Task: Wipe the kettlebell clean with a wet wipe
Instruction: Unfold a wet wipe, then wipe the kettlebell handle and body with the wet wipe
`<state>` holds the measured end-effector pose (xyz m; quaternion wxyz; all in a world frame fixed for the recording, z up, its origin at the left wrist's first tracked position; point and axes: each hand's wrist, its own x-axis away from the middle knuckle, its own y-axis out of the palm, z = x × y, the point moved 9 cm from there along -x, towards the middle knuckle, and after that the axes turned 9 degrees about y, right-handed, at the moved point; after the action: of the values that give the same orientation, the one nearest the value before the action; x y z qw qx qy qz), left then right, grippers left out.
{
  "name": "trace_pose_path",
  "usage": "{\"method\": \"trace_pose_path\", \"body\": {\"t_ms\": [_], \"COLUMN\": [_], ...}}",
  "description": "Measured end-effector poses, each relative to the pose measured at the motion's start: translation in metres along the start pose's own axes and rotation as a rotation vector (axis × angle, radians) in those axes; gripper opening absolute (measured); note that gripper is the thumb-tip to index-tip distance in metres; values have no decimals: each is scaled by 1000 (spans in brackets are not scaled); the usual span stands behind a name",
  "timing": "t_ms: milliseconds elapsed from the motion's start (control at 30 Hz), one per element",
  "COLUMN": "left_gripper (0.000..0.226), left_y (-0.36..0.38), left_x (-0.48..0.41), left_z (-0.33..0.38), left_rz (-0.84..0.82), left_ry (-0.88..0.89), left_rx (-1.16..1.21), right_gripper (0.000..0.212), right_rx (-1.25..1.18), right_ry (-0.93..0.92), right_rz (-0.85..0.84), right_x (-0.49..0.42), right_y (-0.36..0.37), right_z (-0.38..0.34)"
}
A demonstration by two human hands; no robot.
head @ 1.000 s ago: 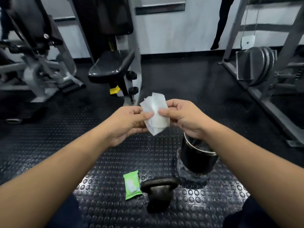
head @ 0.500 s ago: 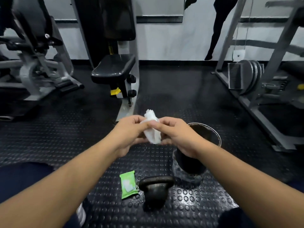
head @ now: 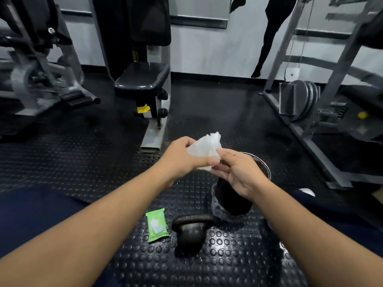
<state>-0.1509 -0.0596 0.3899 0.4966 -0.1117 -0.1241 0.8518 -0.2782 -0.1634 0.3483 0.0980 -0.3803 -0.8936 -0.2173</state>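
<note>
A: Where is the kettlebell [head: 191,230] sitting?

B: It's sitting upright on the studded rubber floor [head: 87,162], near you, between your forearms. You're holding the wet wipe [head: 205,149] up above and beyond it.

A: How are my hands gripping?

B: Your left hand [head: 182,158] is pinching the wipe's lower edge between thumb and fingers. Your right hand [head: 238,175] is pinching its right edge with the fingertips, palm turned toward you.

A: What's crowding the kettlebell?

B: One green wipe pack [head: 156,224] is lying just beside it on the left. One dark bin [head: 234,201] with a metal rim is standing just beyond it on the right, partly hidden by your right hand.

A: Any open room?

B: Bare floor is stretching far ahead. A machine seat [head: 143,79] is standing far left, a plate rack [head: 298,100] far right, both well apart from the kettlebell.
</note>
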Motion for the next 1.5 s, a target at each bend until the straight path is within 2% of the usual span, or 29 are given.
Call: {"method": "trace_pose_path", "body": {"t_ms": [100,233,333,433,500,633,733,833,867,933,1000,1033,1067,1167,1333,1433,1500], "left_gripper": [49,50,52,58,55,41,29,27,27,39,53,53,48,27,28,28,26], "left_y": [3,10,19,40,54,66,65,76,81,97,119,130,139,157,163,163,163], "left_x": [-18,-43,-55,-62,-62,-70,-73,-65,-63,-53,-40,-33,-28,-19,-21,-22,-20], "left_z": [-15,-53,-77,-97,-110,-143,-177,-213,-222,-234,-246,-250,-255,-269,-274,-273,-272], "left_rz": [46,-18,-63,-211,-305,-331,-277,-307,-347,-500,-649,-707,-759,-797,-785,-764,-753], "left_ry": [0,-131,-169,-179,-203,-251,-251,-299,-290,-216,-131,-93,-70,-30,3,53,75], "left_rx": [-104,94,92,2,-45,-121,-237,-218,-296,-577,-776,-844,-904,-1016,-1089,-1127,-1135], "right_gripper": [18,22,37,64,58,52,36,27,25,26,31,31,31,32,51,50,70], "right_rx": [-38,-245,-353,-137,16,-3,-67,-85,-60,158,606,777,843,755,394,359,360], "right_ry": [39,163,338,431,425,388,408,407,399,379,360,362,381,516,655,677,701], "right_rz": [-12,46,-10,-185,-222,-70,27,142,205,353,468,511,536,511,383,360,300], "right_x": [-20,-51,-65,-72,-76,-92,-95,-96,-98,-99,-98,-96,-94,-94,-121,-133,-136], "right_y": [-12,-43,-58,-56,-52,-70,-95,-119,-131,-159,-186,-195,-201,-207,-183,-173,-173], "right_z": [12,42,79,105,120,139,153,164,168,176,180,183,191,229,292,309,321]}}
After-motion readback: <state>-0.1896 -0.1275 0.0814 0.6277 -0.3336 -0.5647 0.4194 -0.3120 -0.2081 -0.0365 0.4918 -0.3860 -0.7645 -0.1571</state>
